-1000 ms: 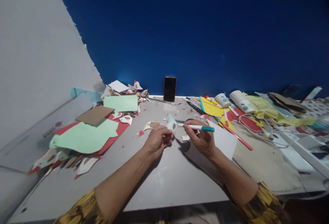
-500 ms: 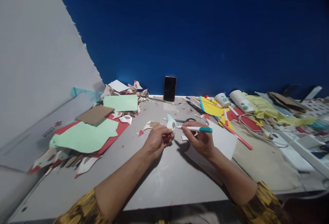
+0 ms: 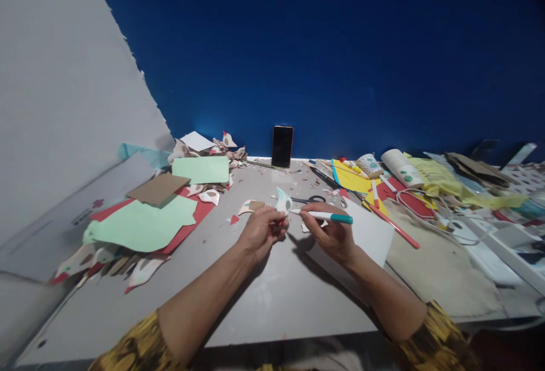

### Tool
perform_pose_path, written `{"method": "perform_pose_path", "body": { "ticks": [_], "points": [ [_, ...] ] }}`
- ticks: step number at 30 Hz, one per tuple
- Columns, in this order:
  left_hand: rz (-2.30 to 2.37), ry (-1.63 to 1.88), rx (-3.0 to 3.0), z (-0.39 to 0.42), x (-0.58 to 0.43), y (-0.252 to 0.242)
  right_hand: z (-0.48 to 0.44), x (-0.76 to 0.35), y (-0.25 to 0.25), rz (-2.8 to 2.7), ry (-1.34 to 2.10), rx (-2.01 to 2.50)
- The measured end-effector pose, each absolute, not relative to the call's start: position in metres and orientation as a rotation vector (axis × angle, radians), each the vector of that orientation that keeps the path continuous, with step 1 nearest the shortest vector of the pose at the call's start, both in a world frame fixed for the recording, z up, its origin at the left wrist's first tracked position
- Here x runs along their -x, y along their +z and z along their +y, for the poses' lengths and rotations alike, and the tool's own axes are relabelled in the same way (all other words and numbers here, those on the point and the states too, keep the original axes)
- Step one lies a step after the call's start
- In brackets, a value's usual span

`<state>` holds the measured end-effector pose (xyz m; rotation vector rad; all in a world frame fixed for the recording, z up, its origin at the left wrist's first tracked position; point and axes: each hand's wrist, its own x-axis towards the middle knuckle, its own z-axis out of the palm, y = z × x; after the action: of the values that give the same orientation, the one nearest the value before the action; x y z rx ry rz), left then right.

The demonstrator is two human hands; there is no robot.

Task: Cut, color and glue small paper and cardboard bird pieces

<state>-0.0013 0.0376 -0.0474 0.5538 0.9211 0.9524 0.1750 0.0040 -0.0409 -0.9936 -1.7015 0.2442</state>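
Observation:
Between the thumb and fingers of my left hand point(image 3: 261, 233) is a small white paper cutout point(image 3: 283, 200) with green strokes at its tip, a dark oval patch and a bit of red by the fingertips. My right hand point(image 3: 331, 234) holds a white marker point(image 3: 326, 216) with a teal end, its tip at the cutout's right edge. Whether the tip touches the paper I cannot tell. Beyond the hands lie dark-handled scissors point(image 3: 315, 200), partly covered. A pale cutout with a brown patch point(image 3: 254, 206) and a red scrap point(image 3: 234, 220) rest left of the cutout.
A phone point(image 3: 282, 146) leans upright against the blue wall. Green sheets point(image 3: 145, 226), brown card point(image 3: 158, 188) and similar cutouts point(image 3: 147, 271) are heaped at left. White paper point(image 3: 370, 229), a red pen point(image 3: 395, 226), paper cups point(image 3: 400, 167) and a white cable point(image 3: 443, 234) lie at right.
Both hands keep nearly the same place and grip. The marker's tip and the cutout have shifted only very slightly; nothing was picked up or let go.

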Motion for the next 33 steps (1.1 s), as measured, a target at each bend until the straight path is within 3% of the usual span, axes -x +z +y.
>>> {"method": "perform_pose_path", "body": {
  "ticks": [33],
  "points": [
    [0.868,0.942,-0.478,0.0366,0.0012,-0.0462,0.0024,-0.1751,-0.04,-1.78,0.132,0.956]
  ]
}}
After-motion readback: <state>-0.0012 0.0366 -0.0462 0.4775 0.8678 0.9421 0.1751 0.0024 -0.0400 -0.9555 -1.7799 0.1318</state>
